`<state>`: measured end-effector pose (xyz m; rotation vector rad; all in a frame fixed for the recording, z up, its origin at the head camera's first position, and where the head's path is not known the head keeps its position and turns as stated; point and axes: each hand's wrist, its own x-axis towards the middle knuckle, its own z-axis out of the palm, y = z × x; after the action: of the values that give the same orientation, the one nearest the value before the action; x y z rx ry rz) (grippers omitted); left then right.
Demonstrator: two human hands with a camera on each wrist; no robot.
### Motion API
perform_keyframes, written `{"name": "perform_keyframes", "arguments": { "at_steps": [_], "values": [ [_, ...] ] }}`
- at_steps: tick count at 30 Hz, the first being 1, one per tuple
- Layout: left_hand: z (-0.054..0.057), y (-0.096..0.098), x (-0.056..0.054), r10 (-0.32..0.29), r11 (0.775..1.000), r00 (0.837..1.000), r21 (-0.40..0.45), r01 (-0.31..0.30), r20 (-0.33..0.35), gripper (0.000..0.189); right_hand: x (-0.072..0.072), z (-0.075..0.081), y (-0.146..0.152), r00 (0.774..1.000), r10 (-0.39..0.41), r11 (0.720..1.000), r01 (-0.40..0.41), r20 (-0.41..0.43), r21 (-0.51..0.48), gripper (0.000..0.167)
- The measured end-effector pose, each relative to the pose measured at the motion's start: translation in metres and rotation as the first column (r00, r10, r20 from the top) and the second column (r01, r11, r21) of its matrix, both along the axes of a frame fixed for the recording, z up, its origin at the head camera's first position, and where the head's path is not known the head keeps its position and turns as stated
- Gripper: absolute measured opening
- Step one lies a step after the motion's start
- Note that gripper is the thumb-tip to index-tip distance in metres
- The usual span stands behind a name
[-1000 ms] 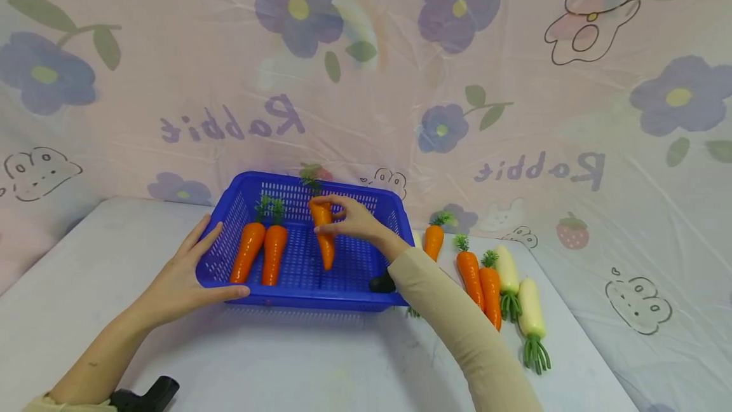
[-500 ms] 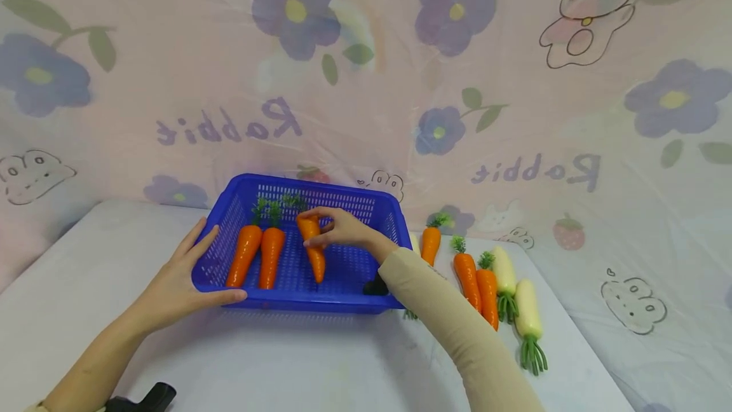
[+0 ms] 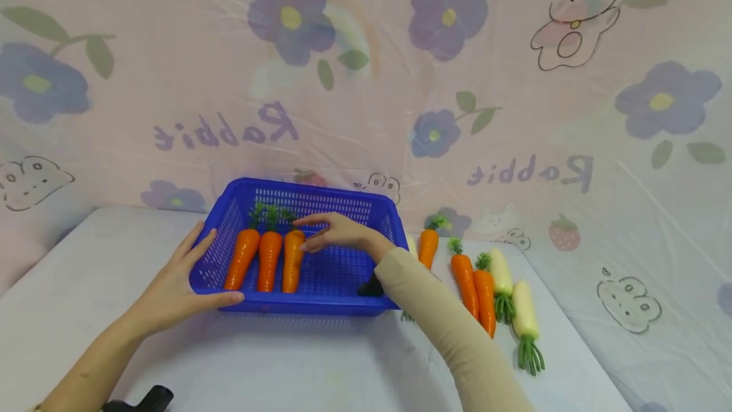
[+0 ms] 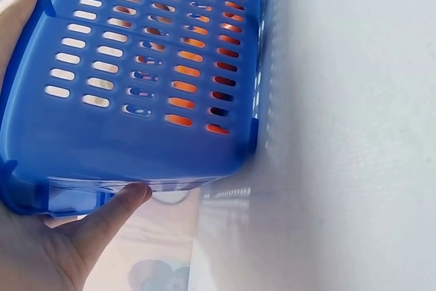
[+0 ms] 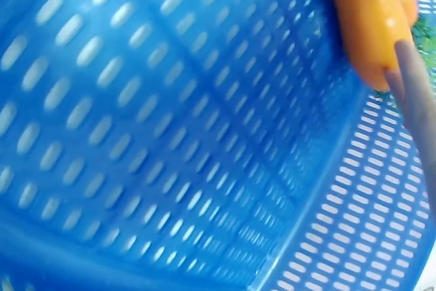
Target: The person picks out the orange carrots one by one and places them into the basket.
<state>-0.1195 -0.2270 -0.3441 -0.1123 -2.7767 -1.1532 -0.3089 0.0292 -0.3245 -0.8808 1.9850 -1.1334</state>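
A blue plastic basket stands on the white table, three orange carrots lying side by side in its left half. My left hand grips the basket's left end, thumb at the front rim and fingers along the side wall. In the left wrist view the thumb lies at the basket's rim. My right hand is inside the basket, beside the rightmost carrot, its fingers loosely spread at the leafy end. The right wrist view has a fingertip against that carrot's thick end.
Right of the basket lie more orange carrots and white radishes with green stems, some partly behind the right sleeve. A patterned cloth hangs behind the table. A black wrist device shows at the left forearm.
The right hand has moved left and down with the third carrot, laid it beside the other two and loosened its fingers. The left hand stays on the basket.
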Motion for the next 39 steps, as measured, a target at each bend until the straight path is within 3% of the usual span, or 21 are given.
{"name": "perform_keyframes", "arguments": {
  "at_steps": [7,15,29,39],
  "values": [
    [-0.002,-0.002,0.001,0.004,1.0,1.0,0.006,-0.004,-0.001,0.114,0.0,0.008,0.003,0.999,0.021,0.999,-0.023,-0.027,-0.047,0.054],
    [-0.002,0.004,-0.001,-0.006,1.0,1.0,0.004,0.006,0.013,0.114,0.008,0.024,0.014,0.989,-0.049,0.993,0.034,-0.141,-0.11,0.048],
    [-0.002,0.006,-0.004,-0.01,1.0,1.0,-0.004,0.01,0.018,0.113,0.014,0.052,0.035,0.973,-0.19,0.953,0.151,-0.129,-0.264,0.044],
    [-0.004,0.0,-0.002,-0.003,1.0,1.0,-0.015,0.003,0.009,0.113,0.022,0.073,0.058,0.967,-0.165,0.937,0.092,-0.193,-0.337,0.044]
  ]
}}
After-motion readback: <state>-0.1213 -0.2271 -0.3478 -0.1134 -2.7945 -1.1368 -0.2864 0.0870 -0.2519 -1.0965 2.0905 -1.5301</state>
